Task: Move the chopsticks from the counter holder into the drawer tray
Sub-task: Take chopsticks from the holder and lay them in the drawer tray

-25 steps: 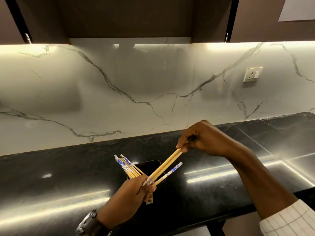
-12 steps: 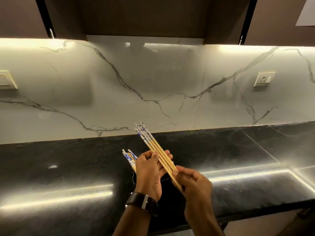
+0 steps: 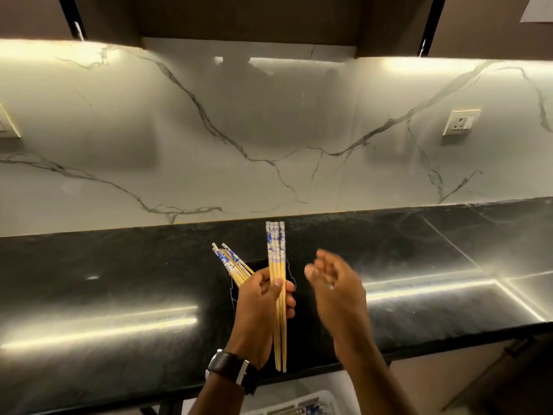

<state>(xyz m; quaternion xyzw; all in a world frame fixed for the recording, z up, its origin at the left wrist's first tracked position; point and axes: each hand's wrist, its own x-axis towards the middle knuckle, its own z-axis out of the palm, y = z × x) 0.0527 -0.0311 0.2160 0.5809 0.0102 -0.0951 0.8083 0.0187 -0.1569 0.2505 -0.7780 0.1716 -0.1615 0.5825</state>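
Item: chopsticks [image 3: 276,283], bundle upright, frame centre, gripped in my left hand [image 3: 259,304]. Right hand [image 3: 335,290] released, empty. More remain behind (holder mostly hidden). Next: lower bundle to tray [image 3: 302,404], bottom edge below bench [image 3: 119,295].

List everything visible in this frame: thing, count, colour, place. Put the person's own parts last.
Held chopsticks: small bundle, tan with blue-white tops, upright in left hand.
Other chopsticks: several, same colours, leaning behind left hand; holder mostly hidden.
Counter: one, glossy black.
Backsplash: white marble, grey veins.
Socket: one, white, right wall.
Switch plate: one, white, left edge.
Tray: white, below counter, partly visible.
Watch: black, left wrist.
Left hand: gripping bundle.
Right hand: open, empty, blurred.
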